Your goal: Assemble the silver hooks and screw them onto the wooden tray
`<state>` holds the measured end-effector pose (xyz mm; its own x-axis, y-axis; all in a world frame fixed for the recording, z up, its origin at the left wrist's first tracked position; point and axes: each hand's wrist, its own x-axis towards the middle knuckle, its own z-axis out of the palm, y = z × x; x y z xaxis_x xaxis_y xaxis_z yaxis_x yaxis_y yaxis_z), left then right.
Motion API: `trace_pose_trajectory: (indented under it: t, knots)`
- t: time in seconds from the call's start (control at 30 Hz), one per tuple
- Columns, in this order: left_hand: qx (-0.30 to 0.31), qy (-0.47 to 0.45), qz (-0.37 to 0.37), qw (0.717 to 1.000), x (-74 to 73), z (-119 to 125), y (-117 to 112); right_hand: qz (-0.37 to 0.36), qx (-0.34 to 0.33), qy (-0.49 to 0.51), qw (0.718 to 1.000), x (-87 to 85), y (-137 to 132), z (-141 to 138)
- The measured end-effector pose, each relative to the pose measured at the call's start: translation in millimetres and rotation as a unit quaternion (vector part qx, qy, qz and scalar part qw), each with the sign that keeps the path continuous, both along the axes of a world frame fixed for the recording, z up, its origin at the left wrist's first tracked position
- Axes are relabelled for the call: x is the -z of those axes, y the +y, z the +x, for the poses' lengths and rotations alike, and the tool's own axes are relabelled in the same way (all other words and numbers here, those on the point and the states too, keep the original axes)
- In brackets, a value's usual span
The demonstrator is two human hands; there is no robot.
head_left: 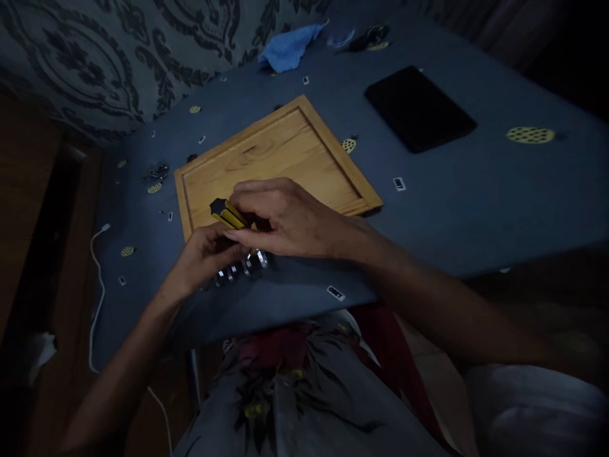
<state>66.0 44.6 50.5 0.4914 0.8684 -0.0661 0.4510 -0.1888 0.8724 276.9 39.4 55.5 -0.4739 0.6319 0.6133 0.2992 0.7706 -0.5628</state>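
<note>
Both hands meet over the near edge of a wooden board (pixel 266 149) with a raised rim. Between them is a screwdriver (pixel 228 214) with a black-and-yellow fluted handle, its butt tilted up to the left and its shaft hidden. My right hand (pixel 285 219) closes on the handle from the right, thumb and fingers pinched. From the left, my left hand (pixel 207 254) has its fingers closed against the lower side of the same handle. Just below the hands, several small shiny metal pieces (pixel 247 265) lie in a row on the blue cloth, partly covered by my left fingers.
A black tablet-like slab (pixel 419 108) lies at the right on the blue patterned tablecloth (pixel 457 197). A blue rag (pixel 292 47) and a dark object (pixel 368 38) are at the back. Small metal bits (pixel 159 172) sit left of the board. A white cable (pixel 98 279) hangs over the left edge.
</note>
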Motion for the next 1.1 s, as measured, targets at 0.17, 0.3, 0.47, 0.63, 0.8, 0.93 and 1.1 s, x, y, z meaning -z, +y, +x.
trace_pose_trajectory:
  t: [0.17, 0.3, 0.47, 0.63, 0.8, 0.93, 1.1]
  knots:
    - [0.003, 0.125, 0.187, 0.974, 8.6, -0.3, -27.1, -0.024, -0.003, -0.005, 1.000, -1.3, -0.8, 1.1]
    - [-0.001, 0.221, 0.270, 0.937, 18.3, 2.4, -40.0, -0.037, 0.003, 0.002, 0.999, -2.2, -1.1, 0.6]
    - [-0.011, 0.230, 0.282, 0.931, 23.0, 4.7, -43.8, -0.022, 0.002, 0.018, 1.000, 1.1, 0.1, -1.2]
    - [-0.014, 0.213, 0.298, 0.930, 27.2, 3.1, -44.6, -0.001, 0.012, 0.019, 1.000, 2.0, 0.3, -2.6]
    - [-0.010, 0.211, 0.308, 0.928, 30.3, 0.8, -44.0, -0.021, 0.043, 0.019, 0.999, 0.0, -3.5, 0.0]
    - [-0.006, 0.202, 0.313, 0.928, 29.8, 0.3, -44.4, -0.110, 0.124, 0.062, 0.984, 0.3, -12.5, 13.7]
    - [-0.004, 0.178, 0.330, 0.927, 30.9, 0.0, -45.0, -0.190, 0.186, -0.102, 0.959, -0.7, -11.5, 39.6]
